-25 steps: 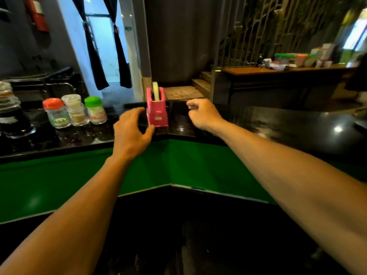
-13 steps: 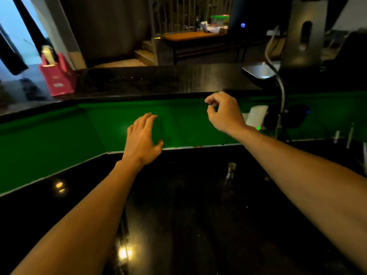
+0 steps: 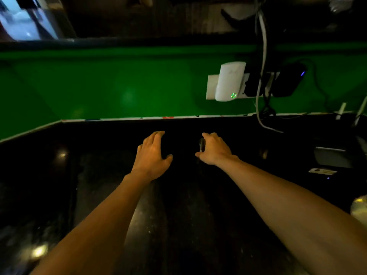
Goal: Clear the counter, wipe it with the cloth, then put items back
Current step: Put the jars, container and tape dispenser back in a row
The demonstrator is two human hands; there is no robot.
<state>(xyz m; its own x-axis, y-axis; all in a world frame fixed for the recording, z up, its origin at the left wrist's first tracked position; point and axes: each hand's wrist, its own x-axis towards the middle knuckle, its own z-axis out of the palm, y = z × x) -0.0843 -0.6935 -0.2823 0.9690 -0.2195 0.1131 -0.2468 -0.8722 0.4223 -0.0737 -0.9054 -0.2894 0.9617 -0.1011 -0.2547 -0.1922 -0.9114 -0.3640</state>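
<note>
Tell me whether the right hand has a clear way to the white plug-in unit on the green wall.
Probably yes. Only black counter lies between the right hand and the white plug-in unit, and the grey cable hangs to the unit's right. But the hand seems to grip a small metal object.

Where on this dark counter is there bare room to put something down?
The left stretch of the counter, between the green wall and the left hand, looks bare, as does the strip between both forearms. The right end is crowded: cables, a grey box, a label. The right hand grips a small metal object.
</note>
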